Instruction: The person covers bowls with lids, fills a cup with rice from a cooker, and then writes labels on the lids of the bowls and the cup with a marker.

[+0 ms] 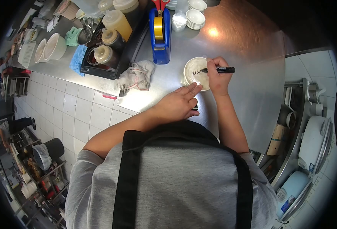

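A round, pale container lid [190, 74] lies on the steel counter with dark handwritten letters on its top. My right hand [219, 78] is closed around a black marker [225, 70], its tip touching the lid beside the letters. My left hand [180, 102] rests at the lid's near edge, some fingers stretched onto it. Between its thumb and curled fingers shows a small black piece that looks like the marker cap [195, 108], mostly hidden.
A blue tape dispenser [161, 55] and a crumpled cloth [137, 75] lie left of the lid. Beyond are a black tray [100, 72] of sauce bottles and stacked white bowls [195, 18]. Shelves with pots stand right; people are at far left.
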